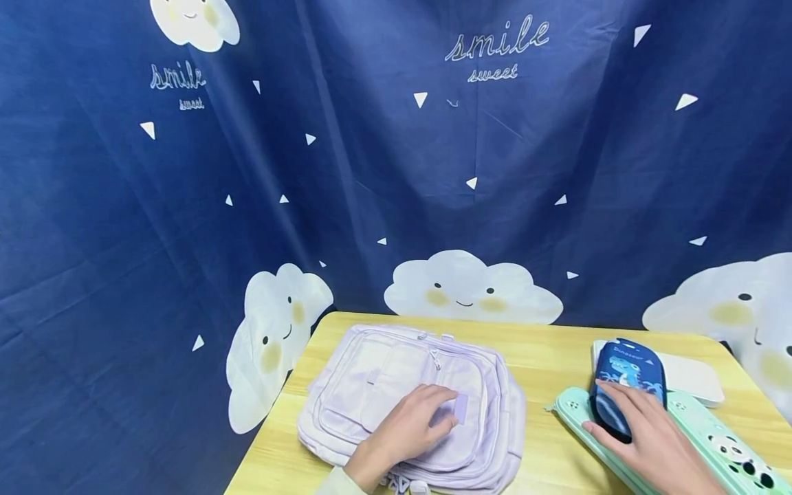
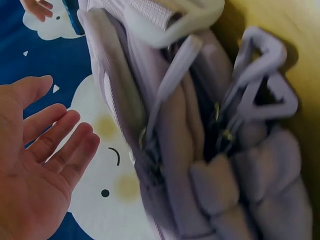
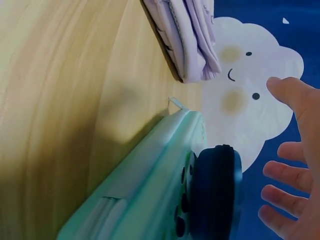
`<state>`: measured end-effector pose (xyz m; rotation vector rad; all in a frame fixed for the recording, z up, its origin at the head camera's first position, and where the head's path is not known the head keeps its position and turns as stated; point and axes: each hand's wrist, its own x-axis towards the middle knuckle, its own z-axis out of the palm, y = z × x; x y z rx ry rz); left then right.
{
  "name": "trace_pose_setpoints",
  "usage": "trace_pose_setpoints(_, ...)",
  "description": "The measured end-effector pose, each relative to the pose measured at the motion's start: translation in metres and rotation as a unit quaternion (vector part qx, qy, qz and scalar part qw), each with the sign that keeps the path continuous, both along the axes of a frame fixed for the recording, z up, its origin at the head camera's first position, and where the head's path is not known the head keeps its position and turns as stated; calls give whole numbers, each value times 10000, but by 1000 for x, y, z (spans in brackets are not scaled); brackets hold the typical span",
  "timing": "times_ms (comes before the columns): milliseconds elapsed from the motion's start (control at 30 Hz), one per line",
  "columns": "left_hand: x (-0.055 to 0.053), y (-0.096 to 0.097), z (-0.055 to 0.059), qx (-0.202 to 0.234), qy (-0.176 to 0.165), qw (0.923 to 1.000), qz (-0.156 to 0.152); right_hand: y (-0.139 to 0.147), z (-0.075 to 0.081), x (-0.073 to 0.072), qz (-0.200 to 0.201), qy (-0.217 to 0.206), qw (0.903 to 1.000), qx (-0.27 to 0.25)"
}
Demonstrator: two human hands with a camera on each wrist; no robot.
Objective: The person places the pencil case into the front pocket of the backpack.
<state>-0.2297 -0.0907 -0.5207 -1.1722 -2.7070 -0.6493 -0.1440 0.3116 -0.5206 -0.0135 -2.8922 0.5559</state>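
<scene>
A pale lilac backpack (image 1: 396, 385) lies flat on the table, its zip pulls and straps (image 2: 265, 95) towards the near side. Above its front, my left hand (image 1: 408, 423) hovers with relaxed fingers; the left wrist view shows that hand (image 2: 45, 155) holding nothing. At the right, a dark blue case with a dinosaur picture (image 1: 628, 375) lies on a mint-green pencil case with a panda (image 1: 730, 447). My right hand (image 1: 650, 433) is over the blue case's near end. In the right wrist view its fingers are spread, apart from the blue case (image 3: 215, 190).
A white flat object (image 1: 693, 378) lies behind the cases, partly covered by them. The wooden table (image 1: 538, 350) ends at a dark blue curtain (image 1: 346, 172) printed with smiling clouds.
</scene>
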Motion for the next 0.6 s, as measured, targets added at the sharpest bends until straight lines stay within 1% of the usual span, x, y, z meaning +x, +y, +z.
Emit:
trace_pose_setpoints(100,2,2,-5,30,110,9999,-17,1,-2,0,-107,18,9999,-1)
trace_pose_setpoints(167,3,3,-9,28,111,9999,11,1,-5,0,-143,131,9998,-5)
trace_pose_setpoints(333,6,7,-14,28,128,9999,64,3,-18,-1,-160,754,9970,-80)
trace_pose_setpoints(400,8,8,-16,29,190,9998,57,4,-22,-1,-183,928,9955,-85)
trace_pose_setpoints(600,12,11,-20,30,397,9992,0,7,-31,-3,-285,976,9948,-20)
